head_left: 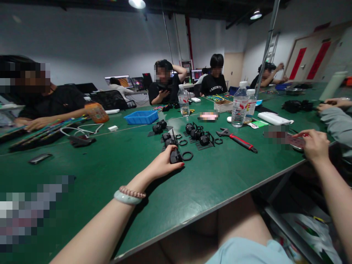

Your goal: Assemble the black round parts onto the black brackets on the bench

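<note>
My left hand [164, 161] is closed around a black plastic part [175, 157] on the green table [220, 176]. Just right of it lies a black ring nut [187, 156]. More black fittings stand close by, including a group [199, 135] with flat comb-like bases and a single one [160, 127] farther back. Near the right table edge, my right hand [317, 145] has its fingers bent over the near end of a flat phone-like device [297, 142]. That device is partly blurred, and my palm hides some of the fingers.
An adjustable wrench [239, 140] with a red and black handle lies mid-table. Behind it stand water bottles [239, 106], and a blue tray [141, 117] sits to the left. An orange bottle [96, 111] leans near cables [82, 130]. Other people sit around the table; a grey sleeve [337, 113] is close at right.
</note>
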